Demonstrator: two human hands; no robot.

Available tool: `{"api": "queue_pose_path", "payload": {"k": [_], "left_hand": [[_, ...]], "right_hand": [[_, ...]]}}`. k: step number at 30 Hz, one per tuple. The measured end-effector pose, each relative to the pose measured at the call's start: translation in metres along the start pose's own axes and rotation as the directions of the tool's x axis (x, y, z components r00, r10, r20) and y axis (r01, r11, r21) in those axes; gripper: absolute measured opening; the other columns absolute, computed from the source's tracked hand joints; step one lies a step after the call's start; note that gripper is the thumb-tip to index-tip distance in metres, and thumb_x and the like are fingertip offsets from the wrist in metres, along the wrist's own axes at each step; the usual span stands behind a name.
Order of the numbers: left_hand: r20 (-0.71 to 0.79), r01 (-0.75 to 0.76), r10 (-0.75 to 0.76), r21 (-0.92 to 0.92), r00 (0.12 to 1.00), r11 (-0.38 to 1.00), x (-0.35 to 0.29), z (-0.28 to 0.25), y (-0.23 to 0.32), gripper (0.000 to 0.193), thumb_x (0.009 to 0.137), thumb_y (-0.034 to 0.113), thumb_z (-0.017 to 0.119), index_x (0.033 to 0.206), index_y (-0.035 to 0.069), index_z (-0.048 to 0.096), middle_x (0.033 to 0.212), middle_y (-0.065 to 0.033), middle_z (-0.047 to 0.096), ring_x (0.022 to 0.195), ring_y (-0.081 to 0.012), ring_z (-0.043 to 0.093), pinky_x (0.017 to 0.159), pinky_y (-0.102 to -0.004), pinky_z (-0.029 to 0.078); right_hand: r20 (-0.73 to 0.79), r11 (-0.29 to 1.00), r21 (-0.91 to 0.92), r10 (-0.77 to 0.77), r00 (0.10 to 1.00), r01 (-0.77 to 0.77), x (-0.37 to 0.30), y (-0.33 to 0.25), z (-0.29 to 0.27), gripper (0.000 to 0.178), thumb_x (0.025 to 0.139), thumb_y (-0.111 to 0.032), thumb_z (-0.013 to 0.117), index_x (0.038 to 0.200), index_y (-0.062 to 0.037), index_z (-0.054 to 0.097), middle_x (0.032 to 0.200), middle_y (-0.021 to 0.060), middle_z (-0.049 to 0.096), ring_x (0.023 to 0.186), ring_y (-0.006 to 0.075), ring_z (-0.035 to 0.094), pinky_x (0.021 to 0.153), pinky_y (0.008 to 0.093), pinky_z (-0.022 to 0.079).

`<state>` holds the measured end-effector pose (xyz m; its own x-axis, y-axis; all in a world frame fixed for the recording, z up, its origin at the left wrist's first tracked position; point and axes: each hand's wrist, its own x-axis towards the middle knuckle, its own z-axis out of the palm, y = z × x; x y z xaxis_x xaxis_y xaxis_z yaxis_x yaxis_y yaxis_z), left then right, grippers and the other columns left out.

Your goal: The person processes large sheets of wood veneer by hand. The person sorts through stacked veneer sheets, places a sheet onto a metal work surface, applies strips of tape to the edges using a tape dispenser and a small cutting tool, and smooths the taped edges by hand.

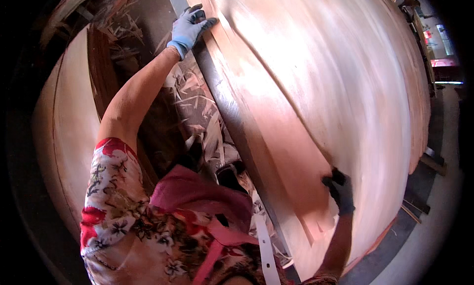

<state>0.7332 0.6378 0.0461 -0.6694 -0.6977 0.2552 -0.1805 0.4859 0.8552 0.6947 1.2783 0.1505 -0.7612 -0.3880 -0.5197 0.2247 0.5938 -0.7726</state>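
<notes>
A long pinkish strip of wood veneer (276, 132) lies slantwise over a large pale veneer sheet (335, 72). At the strip's far end, my left hand (190, 29), in a grey glove with dark fingertips and a blue cuff, rests on its left edge. The thumb stretches over the wood, apart from the curled fingers. My right hand (341, 192), in a dark glove, touches the strip's right edge near its close end. Its fingers are spread, though slightly blurred, and its palm side is hidden. A split shows in the strip's near end.
A dark metal edge (224, 100) runs along the left of the veneer. Torn veneer scraps (192, 95) litter the floor beside it. Another veneer stack (71, 117) stands at the left. A white slotted strip (266, 250) is by my body. Wooden sticks (411, 212) lie at the right.
</notes>
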Motion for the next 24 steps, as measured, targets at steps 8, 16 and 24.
{"api": "queue_pose_path", "payload": {"k": [8, 16, 24], "left_hand": [[-0.129, -0.142, 0.174, 0.223, 0.976, 0.964, -0.007, 0.028, -0.025, 0.062, 0.078, 0.055, 0.074, 0.121, 0.011, 0.065, 0.132, -0.0107, 0.059, 0.121, -0.0314, 0.057, 0.103, -0.0462, 0.044], [-0.049, -0.23, 0.245, 0.201, 0.968, 0.952, 0.0, 0.006, -0.016, 0.051, 0.079, 0.029, 0.076, 0.121, 0.002, 0.062, 0.124, -0.0176, 0.061, 0.115, -0.0314, 0.057, 0.1, -0.0382, 0.046], [0.045, -0.225, 0.221, 0.174, 0.974, 0.959, 0.021, 0.014, -0.059, 0.056, 0.08, 0.046, 0.077, 0.12, 0.008, 0.066, 0.13, -0.0121, 0.062, 0.115, -0.028, 0.062, 0.098, -0.0352, 0.048]], "right_hand": [[-0.053, 0.956, -0.29, -0.047, 0.997, 0.029, 0.015, 0.028, 0.016, 0.043, 0.085, -0.008, 0.07, 0.125, 0.006, 0.062, 0.107, 0.0114, 0.073, 0.09, 0.0138, 0.063, 0.086, 0.0312, 0.051], [-0.177, 0.896, -0.404, 0.12, 0.977, -0.183, 0.006, -0.007, 0.045, 0.038, 0.085, -0.011, 0.073, 0.119, 0.0041, 0.066, 0.094, 0.0089, 0.073, 0.074, 0.0093, 0.06, 0.07, 0.0275, 0.052], [-0.134, 0.862, -0.507, -0.115, 0.984, 0.031, 0.009, 0.035, 0.043, 0.031, 0.084, -0.018, 0.074, 0.108, 0.0009, 0.07, 0.094, 0.0129, 0.074, 0.077, 0.0193, 0.066, 0.07, 0.0325, 0.051]]}}
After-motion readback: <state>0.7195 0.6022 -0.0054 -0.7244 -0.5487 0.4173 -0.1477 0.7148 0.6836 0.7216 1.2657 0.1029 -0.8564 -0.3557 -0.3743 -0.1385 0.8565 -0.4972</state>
